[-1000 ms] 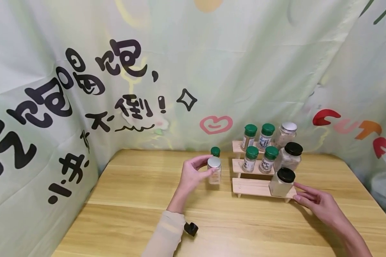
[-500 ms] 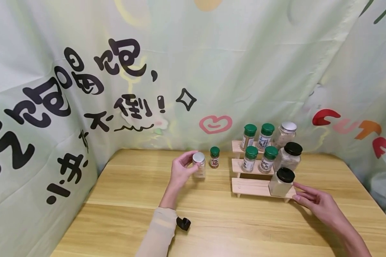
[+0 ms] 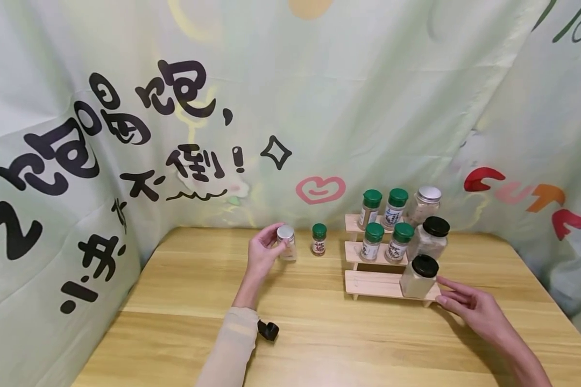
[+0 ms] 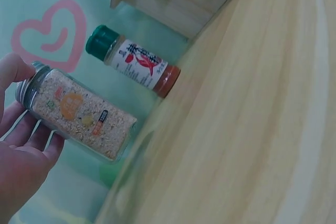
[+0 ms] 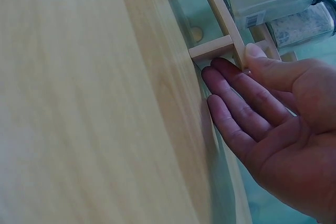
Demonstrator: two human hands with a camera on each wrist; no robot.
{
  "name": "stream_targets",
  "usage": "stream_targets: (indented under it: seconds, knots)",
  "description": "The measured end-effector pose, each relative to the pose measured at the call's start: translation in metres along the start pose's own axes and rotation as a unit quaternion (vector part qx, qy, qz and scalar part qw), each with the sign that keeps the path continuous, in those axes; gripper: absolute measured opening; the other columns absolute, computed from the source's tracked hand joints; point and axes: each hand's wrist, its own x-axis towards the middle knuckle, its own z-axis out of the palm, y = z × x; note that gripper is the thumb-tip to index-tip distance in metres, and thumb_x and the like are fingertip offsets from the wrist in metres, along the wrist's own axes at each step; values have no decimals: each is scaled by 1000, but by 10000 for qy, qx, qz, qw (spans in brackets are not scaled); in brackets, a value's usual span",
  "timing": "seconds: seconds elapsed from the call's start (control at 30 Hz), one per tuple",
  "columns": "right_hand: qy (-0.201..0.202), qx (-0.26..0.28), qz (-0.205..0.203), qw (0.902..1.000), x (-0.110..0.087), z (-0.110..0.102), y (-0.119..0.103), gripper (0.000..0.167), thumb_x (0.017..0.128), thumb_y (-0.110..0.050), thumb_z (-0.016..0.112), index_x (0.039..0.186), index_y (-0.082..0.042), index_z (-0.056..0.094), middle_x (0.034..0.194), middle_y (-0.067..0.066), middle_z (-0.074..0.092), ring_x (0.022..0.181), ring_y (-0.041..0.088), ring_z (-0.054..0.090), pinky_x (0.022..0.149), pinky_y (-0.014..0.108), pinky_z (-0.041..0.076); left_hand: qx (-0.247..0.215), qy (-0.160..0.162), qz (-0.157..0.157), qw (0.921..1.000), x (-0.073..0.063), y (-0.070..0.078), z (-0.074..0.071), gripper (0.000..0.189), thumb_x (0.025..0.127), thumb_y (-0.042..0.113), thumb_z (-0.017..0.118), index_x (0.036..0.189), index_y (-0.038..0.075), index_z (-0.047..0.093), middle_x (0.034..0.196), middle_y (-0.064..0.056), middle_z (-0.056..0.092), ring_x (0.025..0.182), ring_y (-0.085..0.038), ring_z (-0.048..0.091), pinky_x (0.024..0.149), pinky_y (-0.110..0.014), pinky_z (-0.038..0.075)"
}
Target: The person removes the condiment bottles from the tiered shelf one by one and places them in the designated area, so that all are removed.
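Observation:
My left hand (image 3: 261, 257) grips a square glass jar (image 3: 289, 251) by its silver lid, thumb on one side and fingers on the other. Pale flakes fill this jar (image 4: 79, 114) in the left wrist view, and its base is close over the tabletop. Just right of it stands a small green-capped spice bottle (image 3: 319, 243) with reddish contents. At the lower right end of a three-step wooden rack (image 3: 372, 283), my right hand (image 3: 476, 312) pinches the bottom step. The right wrist view has the thumb on top of the board and the fingers (image 5: 247, 95) below.
Several green-capped bottles (image 3: 370, 244) stand on the two upper steps. A silver-lidded jar (image 3: 423, 207) and two black-lidded jars (image 3: 418, 282) line the rack's right side. A printed cloth (image 3: 252, 107) hangs behind the wooden table (image 3: 319, 338).
My left hand has carried the silver-lidded jar leftward, from in front of the green-capped bottle to its left side, uncovering that bottle. My right hand stays at the rack. The head view has shifted slightly.

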Motion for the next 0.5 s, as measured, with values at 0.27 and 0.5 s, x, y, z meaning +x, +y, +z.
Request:
stream_targets:
  seconds: [0.27, 0.5]
  knots:
    - [22, -82, 57, 9999, 1, 2, 0, 51, 97, -12, 72, 140, 10, 56, 109, 12, 77, 91, -3, 69, 76, 6, 49, -154, 116, -195, 9996, 5, -7, -6, 48, 81, -22, 68, 129, -15, 61, 135, -32, 60, 130, -43, 55, 113, -41, 44]
    - [27, -46, 139, 9999, 0, 2, -1, 52, 97, -12, 72, 140, 12, 54, 110, 17, 75, 92, -3, 69, 75, 7, 51, -331, 110, -165, 9993, 8, -14, -6, 46, 85, -16, 70, 130, -10, 63, 136, -29, 61, 130, -39, 56, 110, -32, 46]
